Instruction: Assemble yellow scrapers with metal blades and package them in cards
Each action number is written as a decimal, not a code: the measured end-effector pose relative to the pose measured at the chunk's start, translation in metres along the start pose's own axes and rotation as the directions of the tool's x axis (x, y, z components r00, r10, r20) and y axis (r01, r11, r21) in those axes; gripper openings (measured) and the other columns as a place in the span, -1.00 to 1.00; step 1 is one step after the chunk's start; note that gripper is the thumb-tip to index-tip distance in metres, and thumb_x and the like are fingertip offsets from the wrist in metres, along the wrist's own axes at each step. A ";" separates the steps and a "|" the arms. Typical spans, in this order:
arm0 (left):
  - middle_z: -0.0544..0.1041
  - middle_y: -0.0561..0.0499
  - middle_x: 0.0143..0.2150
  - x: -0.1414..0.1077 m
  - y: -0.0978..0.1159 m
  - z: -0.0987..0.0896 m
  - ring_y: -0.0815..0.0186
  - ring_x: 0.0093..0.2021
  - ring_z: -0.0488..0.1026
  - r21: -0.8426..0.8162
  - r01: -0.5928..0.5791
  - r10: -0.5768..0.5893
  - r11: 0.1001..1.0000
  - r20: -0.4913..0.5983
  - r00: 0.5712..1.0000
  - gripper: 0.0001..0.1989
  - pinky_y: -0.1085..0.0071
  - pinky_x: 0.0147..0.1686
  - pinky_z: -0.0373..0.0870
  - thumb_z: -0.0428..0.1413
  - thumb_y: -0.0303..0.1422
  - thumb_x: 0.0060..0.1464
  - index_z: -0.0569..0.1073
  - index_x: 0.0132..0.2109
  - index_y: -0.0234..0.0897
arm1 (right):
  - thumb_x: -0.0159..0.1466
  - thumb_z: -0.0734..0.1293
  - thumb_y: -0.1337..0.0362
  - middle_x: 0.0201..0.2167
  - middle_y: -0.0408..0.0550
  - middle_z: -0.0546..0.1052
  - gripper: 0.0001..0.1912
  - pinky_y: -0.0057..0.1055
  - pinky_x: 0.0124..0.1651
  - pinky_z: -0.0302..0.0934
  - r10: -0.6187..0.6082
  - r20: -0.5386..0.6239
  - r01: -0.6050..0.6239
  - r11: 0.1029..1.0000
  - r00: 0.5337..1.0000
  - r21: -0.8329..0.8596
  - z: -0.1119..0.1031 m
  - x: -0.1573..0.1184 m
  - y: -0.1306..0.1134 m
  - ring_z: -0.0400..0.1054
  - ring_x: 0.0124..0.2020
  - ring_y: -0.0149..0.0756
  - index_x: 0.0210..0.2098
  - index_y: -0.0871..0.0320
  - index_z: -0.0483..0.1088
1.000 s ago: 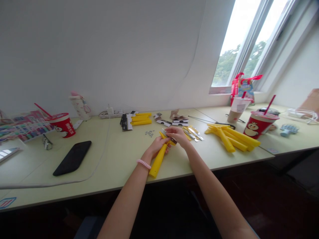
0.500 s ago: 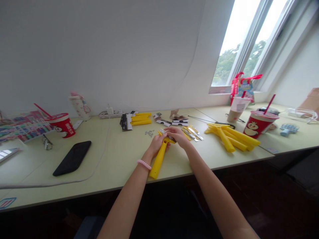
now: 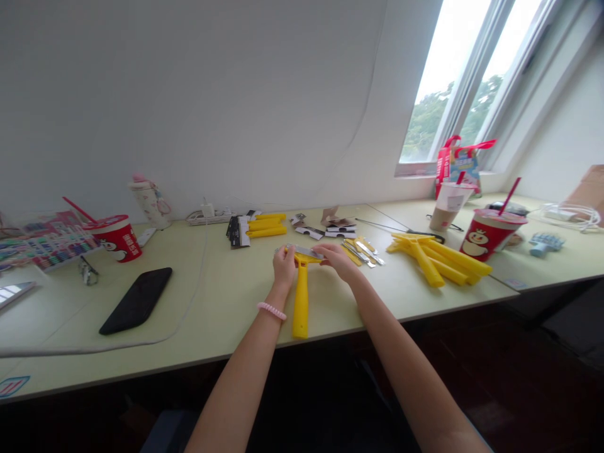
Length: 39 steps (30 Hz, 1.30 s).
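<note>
Between my hands is a yellow scraper (image 3: 301, 302), its handle pointing toward me and its wide head away from me. A silvery metal blade (image 3: 307, 251) lies across the head. My left hand (image 3: 284, 267) pinches the head's left end. At the right end, the fingers of my right hand (image 3: 334, 259) close on the head and blade. Just right of my right hand lie several metal blades and yellow strips (image 3: 363, 250). Farther right is a pile of yellow scraper handles (image 3: 434, 255).
Packaged yellow scrapers (image 3: 259, 228) and torn card packaging (image 3: 337, 228) lie near the wall. A black phone (image 3: 136, 301) is at left. Red cups (image 3: 120, 238) stand at both sides, with a paler cup (image 3: 450, 206) at right. The table's front edge (image 3: 207, 365) runs below.
The scraper's handle has swung to the right and now points nearly straight toward me. My hands have moved apart to the two ends of its head, uncovering the blade.
</note>
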<state>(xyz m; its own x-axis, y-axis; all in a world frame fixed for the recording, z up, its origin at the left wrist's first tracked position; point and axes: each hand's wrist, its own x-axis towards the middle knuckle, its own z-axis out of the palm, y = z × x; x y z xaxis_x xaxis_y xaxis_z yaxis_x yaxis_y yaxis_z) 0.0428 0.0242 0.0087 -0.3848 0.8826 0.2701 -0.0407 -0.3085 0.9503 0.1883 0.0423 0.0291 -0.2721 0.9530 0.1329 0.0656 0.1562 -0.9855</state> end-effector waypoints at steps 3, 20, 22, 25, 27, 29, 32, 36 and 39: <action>0.26 0.15 -0.66 0.003 -0.002 -0.001 0.45 -0.66 0.27 0.010 -0.023 0.024 1.000 -0.069 0.997 -0.77 0.54 -0.64 0.22 -0.01 -0.25 -0.04 0.23 -0.54 -0.28 | 0.08 0.32 0.16 -0.39 -0.03 0.51 -0.78 -0.54 -0.38 0.24 0.101 0.081 -0.106 0.993 0.992 0.052 -0.002 0.000 0.001 0.37 -0.39 -0.41 -0.38 0.20 0.45; 0.39 0.06 -0.49 -0.001 0.005 0.001 0.43 -0.58 0.39 -0.130 0.158 -0.162 0.979 -0.017 0.987 -0.78 0.52 -0.59 0.32 -0.02 -0.22 -0.04 0.32 -0.38 -0.30 | 0.03 0.36 0.28 -0.59 -0.04 0.47 -0.85 -0.58 -0.52 0.16 0.090 0.061 -0.100 0.978 0.994 0.184 0.000 0.002 0.002 0.25 -0.60 -0.53 -0.51 0.28 0.42; 0.43 0.03 -0.44 -0.003 0.007 0.002 0.41 -0.57 0.42 -0.174 0.264 -0.257 0.949 0.059 0.965 -0.74 0.49 -0.58 0.35 -0.01 -0.18 -0.04 0.32 -0.31 -0.30 | 0.01 0.37 0.26 -0.61 -0.07 0.44 -0.84 -0.56 -0.52 0.13 0.069 0.030 -0.073 0.981 0.997 0.178 -0.001 0.002 0.002 0.23 -0.62 -0.53 -0.53 0.28 0.41; 0.45 0.00 -0.47 -0.005 0.008 0.004 0.40 -0.62 0.41 -0.171 0.384 -0.350 0.907 0.198 0.916 -0.70 0.46 -0.58 0.36 0.04 -0.17 -0.06 0.30 -0.27 -0.32 | 0.00 0.36 0.23 -0.64 -0.13 0.40 -0.82 -0.53 -0.52 0.10 0.021 0.006 -0.022 0.989 1.000 0.145 -0.001 0.002 0.003 0.20 -0.62 -0.53 -0.55 0.26 0.40; 0.45 -0.01 -0.52 -0.006 0.009 0.005 0.41 -0.66 0.39 -0.132 0.415 -0.380 0.900 0.225 0.897 -0.72 0.47 -0.61 0.35 0.06 -0.20 -0.05 0.30 -0.29 -0.35 | 0.00 0.36 0.20 -0.64 -0.13 0.40 -0.80 -0.52 -0.52 0.08 -0.008 0.007 0.008 0.997 1.000 0.082 0.000 0.002 0.003 0.21 -0.60 -0.51 -0.55 0.25 0.40; 0.44 -0.02 -0.58 -0.006 0.010 0.005 0.42 -0.69 0.37 -0.108 0.402 -0.380 0.909 0.183 0.907 -0.77 0.50 -0.64 0.33 0.05 -0.26 -0.04 0.29 -0.34 -0.38 | 0.00 0.34 0.19 -0.60 -0.10 0.43 -0.79 -0.52 -0.51 0.07 -0.014 0.033 0.013 1.000 0.999 0.008 0.000 0.002 0.004 0.23 -0.57 -0.49 -0.54 0.25 0.42; 0.41 -0.01 -0.67 -0.005 0.012 0.004 0.42 -0.72 0.34 -0.079 0.341 -0.329 0.937 0.133 0.935 -0.83 0.53 -0.70 0.28 0.02 -0.33 -0.03 0.29 -0.41 -0.39 | 0.02 0.32 0.19 -0.56 -0.06 0.47 -0.80 -0.52 -0.50 0.08 0.025 0.048 -0.023 0.999 0.999 -0.039 0.001 0.002 0.004 0.27 -0.54 -0.46 -0.53 0.23 0.42; 0.35 0.04 -0.74 -0.006 0.013 0.003 0.42 -0.76 0.29 -0.057 0.297 -0.286 0.953 0.147 0.947 -0.83 0.53 -0.73 0.25 0.00 -0.34 -0.03 0.29 -0.47 -0.37 | 0.04 0.29 0.21 -0.54 -0.07 0.46 -0.83 -0.53 -0.46 0.14 0.098 0.024 -0.097 0.995 0.995 -0.038 0.002 0.001 0.004 0.32 -0.47 -0.42 -0.51 0.21 0.41; 0.35 0.05 -0.74 -0.007 0.013 0.003 0.42 -0.76 0.29 -0.062 0.279 -0.270 0.958 0.127 0.954 -0.83 0.52 -0.74 0.25 0.01 -0.34 -0.04 0.28 -0.48 -0.37 | 0.05 0.27 0.18 -0.48 -0.07 0.46 -0.81 -0.52 -0.44 0.17 0.092 0.045 -0.090 0.995 0.995 -0.039 0.003 0.001 0.005 0.33 -0.45 -0.40 -0.47 0.19 0.41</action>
<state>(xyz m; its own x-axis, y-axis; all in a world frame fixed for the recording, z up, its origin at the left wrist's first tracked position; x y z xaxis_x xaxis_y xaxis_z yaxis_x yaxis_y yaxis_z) 0.0479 0.0158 0.0194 -0.2389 0.9708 0.0211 -0.2037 -0.0714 0.9764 0.1850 0.0434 0.0238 -0.3077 0.9507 0.0373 0.1269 0.0798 -0.9887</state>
